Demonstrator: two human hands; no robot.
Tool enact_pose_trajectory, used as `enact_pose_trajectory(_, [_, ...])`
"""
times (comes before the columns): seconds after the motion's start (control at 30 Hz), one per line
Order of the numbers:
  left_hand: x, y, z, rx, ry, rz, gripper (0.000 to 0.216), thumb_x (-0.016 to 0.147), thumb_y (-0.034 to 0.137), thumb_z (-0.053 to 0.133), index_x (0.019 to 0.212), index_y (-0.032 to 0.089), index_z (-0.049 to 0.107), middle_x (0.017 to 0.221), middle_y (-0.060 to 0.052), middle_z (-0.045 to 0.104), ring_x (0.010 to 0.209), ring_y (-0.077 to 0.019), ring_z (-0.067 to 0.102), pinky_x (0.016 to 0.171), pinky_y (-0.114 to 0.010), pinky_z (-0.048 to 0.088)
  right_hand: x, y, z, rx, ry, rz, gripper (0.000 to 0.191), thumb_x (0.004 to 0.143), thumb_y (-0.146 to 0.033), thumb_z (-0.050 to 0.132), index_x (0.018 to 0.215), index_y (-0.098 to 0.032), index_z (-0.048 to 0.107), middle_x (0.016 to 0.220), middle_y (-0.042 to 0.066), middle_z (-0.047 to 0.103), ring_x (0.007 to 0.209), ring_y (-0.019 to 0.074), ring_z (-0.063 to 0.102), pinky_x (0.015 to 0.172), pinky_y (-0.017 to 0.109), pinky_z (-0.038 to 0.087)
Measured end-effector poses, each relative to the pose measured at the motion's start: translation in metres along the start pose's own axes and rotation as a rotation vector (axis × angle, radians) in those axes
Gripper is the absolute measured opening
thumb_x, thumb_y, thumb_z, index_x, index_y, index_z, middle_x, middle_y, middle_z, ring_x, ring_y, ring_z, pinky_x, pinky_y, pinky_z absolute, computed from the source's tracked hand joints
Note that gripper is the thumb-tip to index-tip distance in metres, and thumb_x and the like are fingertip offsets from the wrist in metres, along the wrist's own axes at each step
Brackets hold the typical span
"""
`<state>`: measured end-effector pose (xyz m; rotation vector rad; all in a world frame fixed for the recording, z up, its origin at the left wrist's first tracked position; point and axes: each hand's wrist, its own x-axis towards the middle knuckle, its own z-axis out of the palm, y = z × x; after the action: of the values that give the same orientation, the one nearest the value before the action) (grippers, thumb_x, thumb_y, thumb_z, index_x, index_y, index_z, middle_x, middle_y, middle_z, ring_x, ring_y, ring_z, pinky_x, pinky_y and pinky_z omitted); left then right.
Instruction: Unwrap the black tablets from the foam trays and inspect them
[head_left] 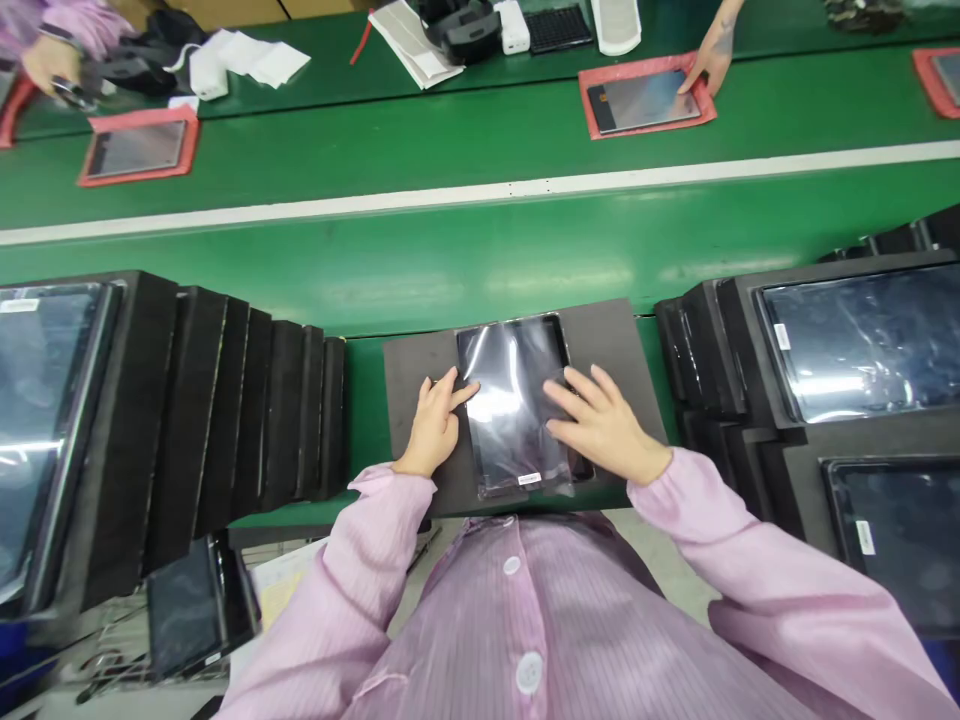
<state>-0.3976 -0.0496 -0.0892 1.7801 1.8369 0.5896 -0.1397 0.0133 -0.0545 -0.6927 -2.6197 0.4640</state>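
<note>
In front of me a black tablet-like screen panel (510, 420) lies flat on a dark grey foam board (416, 365). Clear, shiny plastic film covers the panel, and a small white label sits near its lower edge. My left hand (435, 420) rests at the panel's left edge, fingers stretched, one fingertip on the film. Over the right edge my right hand (604, 425) is spread flat, its fingertips at the film. Neither hand grips anything.
Black foam trays (247, 400) stand stacked at the left, topped by a screen panel (45, 400). More trays with film-covered panels (862, 340) are piled at the right. Across the green bench (420, 260), co-workers' hands (709, 65) are near panels on pink sheets (592, 105).
</note>
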Motion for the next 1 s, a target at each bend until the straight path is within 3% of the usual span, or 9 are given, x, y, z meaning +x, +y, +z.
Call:
enact_pose_trajectory(0.1, [0.000, -0.001, -0.002, -0.012, -0.027, -0.011, 0.067, 0.072, 0.008, 0.029, 0.138, 0.012, 0.024, 0.118, -0.008, 0.066, 0.130, -0.0169, 0.040, 0.112, -0.057, 0.013, 0.038, 0.024, 0.002, 0.045, 0.052, 0.237, 0.021, 0.081, -0.025, 0.065, 0.061, -0.020, 0.065, 0.121, 0.006, 0.060, 0.119, 0.0311, 0.045, 0.100, 0.052, 0.034])
enact_pose_trajectory(0.23, [0.004, -0.004, -0.006, -0.084, -0.028, -0.021, 0.068, 0.071, 0.005, 0.030, 0.139, 0.013, 0.026, 0.118, -0.008, 0.066, 0.130, -0.0160, 0.040, 0.112, -0.057, 0.013, 0.072, 0.045, 0.000, 0.290, 0.188, 0.650, 0.027, 0.081, -0.033, 0.063, 0.059, -0.018, 0.060, 0.094, 0.005, 0.066, 0.098, 0.0249, 0.057, 0.091, 0.044, 0.043])
enact_pose_trajectory(0.37, [0.002, -0.007, -0.008, -0.064, -0.087, 0.064, 0.049, 0.073, 0.002, 0.031, 0.100, 0.023, 0.066, 0.119, -0.002, 0.066, 0.130, -0.0200, 0.042, 0.111, -0.058, 0.017, 0.065, 0.035, -0.016, 0.595, 0.196, 1.078, 0.046, 0.095, -0.046, 0.024, 0.087, -0.017, 0.059, 0.088, 0.007, 0.065, 0.071, 0.0171, 0.064, 0.067, 0.031, 0.051])
enact_pose_trajectory(0.47, [-0.017, -0.001, -0.002, 0.024, -0.133, 0.172, 0.044, 0.076, 0.002, 0.035, 0.084, 0.026, 0.072, 0.122, -0.001, 0.064, 0.130, -0.0260, 0.041, 0.107, -0.062, 0.022, 0.049, 0.011, -0.021, 0.455, 0.041, 1.290, 0.036, 0.092, -0.046, 0.037, 0.087, -0.017, 0.057, 0.082, 0.009, 0.065, 0.073, 0.0212, 0.065, 0.067, 0.033, 0.049])
enact_pose_trajectory(0.53, [-0.035, 0.008, 0.006, 0.061, -0.132, 0.201, 0.047, 0.075, 0.001, 0.038, 0.097, 0.027, 0.070, 0.126, -0.003, 0.060, 0.131, -0.0283, 0.039, 0.105, -0.063, 0.025, 0.043, -0.006, -0.017, 0.350, 0.006, 1.288, 0.022, 0.078, -0.038, 0.061, 0.079, -0.017, 0.057, 0.082, 0.012, 0.065, 0.088, 0.0296, 0.063, 0.079, 0.040, 0.046])
enact_pose_trajectory(0.63, [-0.054, 0.017, 0.016, 0.003, -0.119, 0.151, 0.056, 0.071, -0.004, 0.038, 0.109, 0.026, 0.066, 0.129, -0.005, 0.057, 0.134, -0.0284, 0.035, 0.106, -0.063, 0.024, 0.044, -0.021, -0.007, 0.309, 0.064, 1.279, 0.023, 0.066, -0.030, 0.071, 0.078, -0.017, 0.056, 0.089, 0.015, 0.063, 0.100, 0.0362, 0.057, 0.086, 0.046, 0.039])
enact_pose_trajectory(0.8, [-0.043, 0.019, 0.008, -0.473, -0.053, -0.092, 0.042, 0.062, -0.001, 0.046, 0.082, 0.026, 0.072, 0.112, -0.001, 0.069, 0.124, -0.0256, 0.049, 0.112, -0.056, 0.017, 0.051, -0.024, -0.008, 0.497, 0.140, 1.195, 0.026, 0.068, -0.038, 0.060, 0.056, -0.021, 0.045, 0.056, 0.002, 0.052, 0.068, 0.0257, 0.058, 0.063, 0.035, 0.045])
enact_pose_trajectory(0.9, [-0.025, 0.021, -0.008, -0.611, 0.080, -0.178, 0.034, 0.068, 0.011, 0.055, 0.097, 0.023, 0.067, 0.117, -0.007, 0.066, 0.117, -0.0255, 0.055, 0.106, -0.052, 0.032, 0.051, -0.040, -0.016, 0.633, 0.215, 1.030, 0.033, 0.070, -0.051, 0.051, 0.057, -0.021, 0.044, 0.055, 0.000, 0.050, 0.061, 0.0198, 0.053, 0.056, 0.031, 0.044])
enact_pose_trajectory(1.0, [-0.018, 0.033, -0.033, -0.858, 0.347, -0.172, 0.036, 0.075, 0.032, 0.061, 0.109, 0.019, 0.061, 0.117, -0.013, 0.064, 0.109, -0.0263, 0.059, 0.094, -0.046, 0.045, 0.047, -0.062, -0.023, 0.708, 0.276, 0.847, 0.038, 0.068, -0.058, 0.053, 0.058, -0.022, 0.046, 0.063, 0.001, 0.054, 0.067, 0.0197, 0.054, 0.063, 0.032, 0.047])
